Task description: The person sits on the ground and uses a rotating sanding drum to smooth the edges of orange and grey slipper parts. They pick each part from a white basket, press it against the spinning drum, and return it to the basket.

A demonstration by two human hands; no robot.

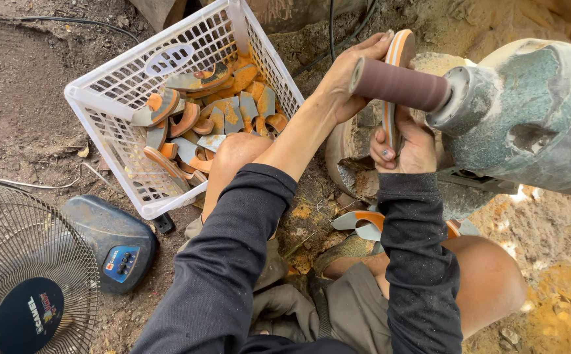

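Dirt ground; sanding drum hides the hands'-held orange-grey sole's middle.

Soft, even daylight fills the scene, mostly in open shade, so shadows are faint and short. A few sunlit patches on the ground at lower right blow out to white and bright orange. The black sleeves lose detail in their folds. Focus is sharp across the basket and hands, with slight wide-angle bending at the fan in the corner
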